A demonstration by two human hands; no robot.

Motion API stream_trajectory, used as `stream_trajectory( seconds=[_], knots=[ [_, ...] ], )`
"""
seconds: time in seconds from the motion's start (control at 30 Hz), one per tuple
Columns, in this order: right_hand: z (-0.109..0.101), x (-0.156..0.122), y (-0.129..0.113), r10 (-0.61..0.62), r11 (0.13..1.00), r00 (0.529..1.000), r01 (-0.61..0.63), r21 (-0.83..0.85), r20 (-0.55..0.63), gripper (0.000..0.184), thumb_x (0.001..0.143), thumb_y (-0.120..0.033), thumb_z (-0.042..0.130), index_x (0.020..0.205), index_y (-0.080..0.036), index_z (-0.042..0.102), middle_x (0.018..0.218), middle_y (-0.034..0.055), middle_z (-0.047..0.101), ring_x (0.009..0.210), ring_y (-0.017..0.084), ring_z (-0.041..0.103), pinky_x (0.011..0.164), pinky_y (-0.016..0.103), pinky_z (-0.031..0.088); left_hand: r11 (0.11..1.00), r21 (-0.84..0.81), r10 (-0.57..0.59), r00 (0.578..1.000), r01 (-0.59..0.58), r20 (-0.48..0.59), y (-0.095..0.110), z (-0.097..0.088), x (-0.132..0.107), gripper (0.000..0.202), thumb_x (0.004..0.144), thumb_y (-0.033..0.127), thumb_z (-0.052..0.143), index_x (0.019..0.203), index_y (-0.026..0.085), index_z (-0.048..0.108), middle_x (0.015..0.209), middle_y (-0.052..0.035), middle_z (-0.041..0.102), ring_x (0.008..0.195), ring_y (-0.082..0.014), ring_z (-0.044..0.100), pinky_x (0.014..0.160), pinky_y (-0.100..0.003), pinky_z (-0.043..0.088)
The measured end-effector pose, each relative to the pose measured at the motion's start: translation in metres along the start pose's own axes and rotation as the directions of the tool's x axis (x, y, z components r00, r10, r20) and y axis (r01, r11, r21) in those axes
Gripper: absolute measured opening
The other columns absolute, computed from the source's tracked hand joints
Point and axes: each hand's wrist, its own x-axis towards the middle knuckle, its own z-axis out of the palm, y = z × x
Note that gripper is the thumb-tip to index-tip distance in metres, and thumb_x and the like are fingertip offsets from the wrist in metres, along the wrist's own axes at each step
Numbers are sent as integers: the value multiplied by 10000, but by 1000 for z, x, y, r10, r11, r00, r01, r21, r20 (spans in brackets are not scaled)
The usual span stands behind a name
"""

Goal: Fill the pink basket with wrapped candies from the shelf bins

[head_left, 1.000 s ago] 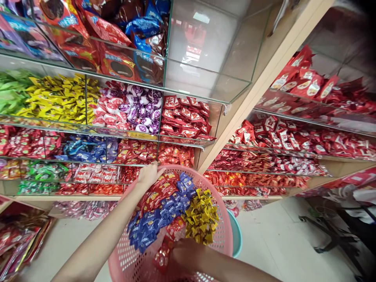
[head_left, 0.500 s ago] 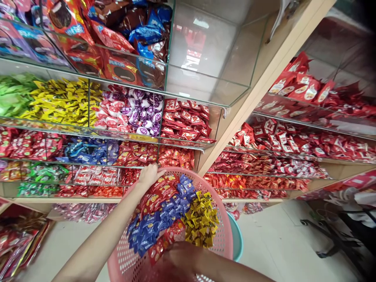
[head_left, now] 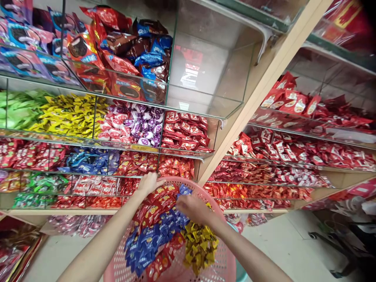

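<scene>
My left hand [head_left: 148,184] is closed on the far left rim of a pink perforated plastic basket [head_left: 226,250]. Inside lie wrapped candies in colour groups: red packets with orange print [head_left: 157,203] at the far side, blue packets [head_left: 147,241] in the middle, yellow packets [head_left: 201,248] at the right, and more red packets [head_left: 164,258] nearer me. Over the blue packets, toward the basket's far right, hovers my right hand [head_left: 192,207]. Motion smears its fingers, so whether it holds a packet is not visible.
Glass-fronted shelves ahead hold yellow candies [head_left: 75,115], purple-and-white candies [head_left: 143,125] and red packets [head_left: 186,131]. A slanting wooden post [head_left: 232,145] divides the shelving. A turquoise tub [head_left: 241,271] shows behind the basket. A wheeled chair base [head_left: 337,250] stands at the right.
My right hand has moved from the near side of the basket up to its far right part. My left hand stays on the rim. The camera view has tilted slightly upward.
</scene>
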Motion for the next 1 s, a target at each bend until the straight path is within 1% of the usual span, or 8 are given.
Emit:
stream_trajectory(
  seconds=[0.03,0.1,0.17,0.23,0.4,0.57,0.83,1.0],
  knots=[
    [-17,10,4,0,1000,992,-1,-9,-128,200,831,-271,460,813,-204,648,817,32,670,747,154,602,637,231,393,1000,-1,2,1000,-2,0,-1,0,1,645,756,692,352,921,132,626,945,-172,653,903,-284,623,744,-331,452],
    [-46,36,13,71,997,934,-77,-4,-349,224,867,-239,407,878,-185,624,853,45,661,764,145,593,654,225,379,1000,8,1,1000,-1,2,-1,-1,2,645,752,691,362,911,127,633,941,-178,655,898,-290,625,741,-338,454],
    [-67,64,24,175,981,849,-195,11,-499,212,877,-229,399,949,-181,593,926,61,642,808,148,587,682,228,374,1000,26,-3,1000,3,-3,0,-1,3,649,751,687,370,909,117,638,940,-186,655,899,-296,626,746,-345,455],
    [-77,89,33,225,965,795,-260,20,-564,197,870,-233,428,1000,-187,568,1021,78,612,872,163,578,703,238,370,999,39,-7,1000,8,-18,1,0,2,652,759,680,361,922,113,638,942,-188,653,909,-295,624,758,-348,454],
    [-72,121,42,228,965,797,-262,20,-560,155,869,-224,444,903,-191,591,963,65,618,854,162,580,693,236,356,999,49,-18,999,20,-35,2,1,-4,633,788,660,330,927,126,641,922,-171,659,901,-281,629,756,-335,457],
    [-67,121,44,199,971,786,-239,10,-585,230,922,-235,336,968,-187,557,1021,76,596,912,155,560,729,237,346,998,62,-17,998,20,-53,5,0,-7,619,800,639,330,931,120,641,894,-169,666,876,-286,637,731,-338,468],
    [-65,134,32,156,984,816,-180,12,-556,147,862,-227,448,902,-188,584,990,87,616,872,182,577,688,260,364,996,80,-36,997,42,-67,5,6,-7,589,811,611,336,955,121,630,895,-169,670,879,-280,639,740,-339,471],
    [-68,129,30,170,985,769,-156,78,-616,190,883,-214,388,851,-174,571,941,82,618,835,165,581,703,258,381,997,71,-30,997,35,-70,4,6,-7,595,808,621,333,956,124,625,901,-163,665,891,-274,635,753,-335,467]
  ],
)
